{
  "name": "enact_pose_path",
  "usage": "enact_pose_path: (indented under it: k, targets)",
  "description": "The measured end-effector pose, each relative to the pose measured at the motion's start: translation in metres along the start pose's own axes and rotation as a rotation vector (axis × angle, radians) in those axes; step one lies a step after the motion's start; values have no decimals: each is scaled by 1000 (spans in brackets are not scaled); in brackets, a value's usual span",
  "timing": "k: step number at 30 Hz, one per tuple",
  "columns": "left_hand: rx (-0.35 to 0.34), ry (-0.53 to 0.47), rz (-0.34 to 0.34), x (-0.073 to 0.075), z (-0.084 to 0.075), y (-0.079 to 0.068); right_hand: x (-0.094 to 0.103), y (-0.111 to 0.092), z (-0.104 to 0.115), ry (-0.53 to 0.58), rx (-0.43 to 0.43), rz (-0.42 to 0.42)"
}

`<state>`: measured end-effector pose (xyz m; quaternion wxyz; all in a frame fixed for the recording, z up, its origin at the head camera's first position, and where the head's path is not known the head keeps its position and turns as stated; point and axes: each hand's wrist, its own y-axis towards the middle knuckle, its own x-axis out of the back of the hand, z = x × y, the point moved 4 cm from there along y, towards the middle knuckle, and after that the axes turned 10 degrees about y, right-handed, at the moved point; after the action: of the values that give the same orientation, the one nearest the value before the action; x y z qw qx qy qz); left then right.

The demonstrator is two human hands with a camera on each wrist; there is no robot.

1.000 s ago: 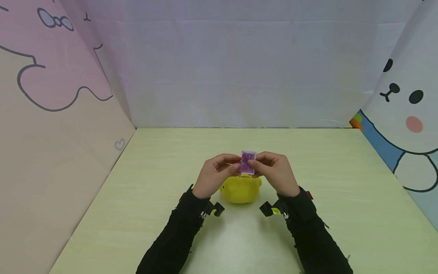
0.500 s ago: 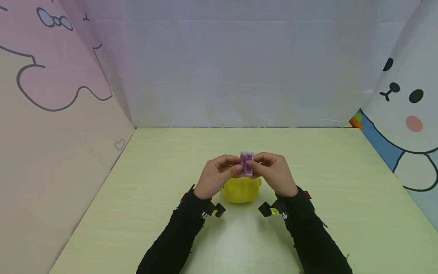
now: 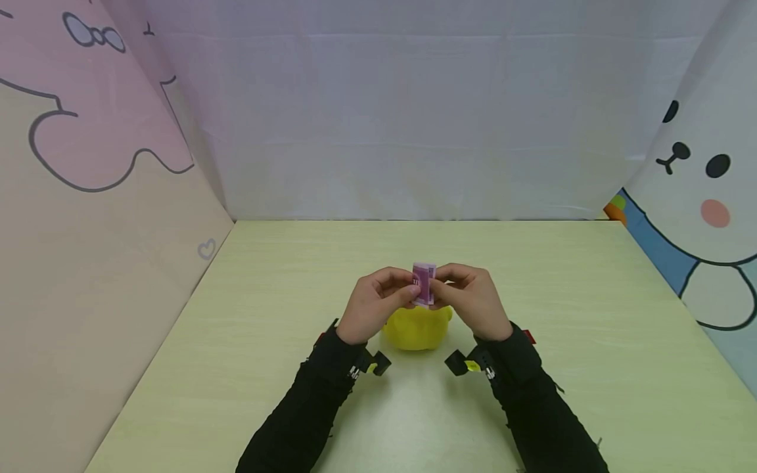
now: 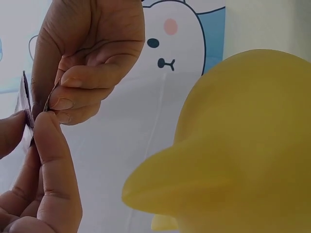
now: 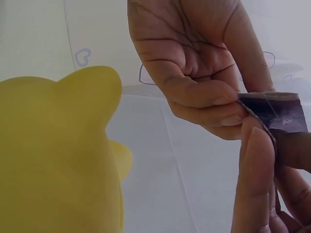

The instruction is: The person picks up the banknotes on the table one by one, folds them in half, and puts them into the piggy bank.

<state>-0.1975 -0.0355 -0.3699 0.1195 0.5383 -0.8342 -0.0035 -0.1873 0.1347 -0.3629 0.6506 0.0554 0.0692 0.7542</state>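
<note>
Between both hands, a small folded purple banknote [image 3: 422,281] is held upright above the yellow animal-shaped figure [image 3: 416,330]. My left hand [image 3: 377,301] pinches its left side between thumb and fingers. On the other side, my right hand [image 3: 473,297] pinches the right edge the same way. In the right wrist view the banknote [image 5: 282,114] is bent, with a flap standing out at an angle. Close to the left wrist camera, the figure [image 4: 243,145] shows a rounded body with a pointed protrusion. The hands hide part of its top in the head view.
The figure stands on a pale yellow-green table [image 3: 284,276]. A white curtain [image 3: 414,118] hangs behind the table's far edge. Cartoon-printed panels flank it, one pink and beige [image 3: 106,217] on the left, one with a white animal [image 3: 704,197] on the right.
The banknote's outward face has turned and a fold has formed in it; a different side now shows. Both hands keep their pinch, the right having shifted slightly left.
</note>
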Motion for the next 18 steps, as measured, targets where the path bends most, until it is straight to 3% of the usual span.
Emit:
enact_pose_path:
  k: [18]
  targets:
    - [10, 22, -34, 2, -1, -1, 2, -3, 8, 0, 11, 37]
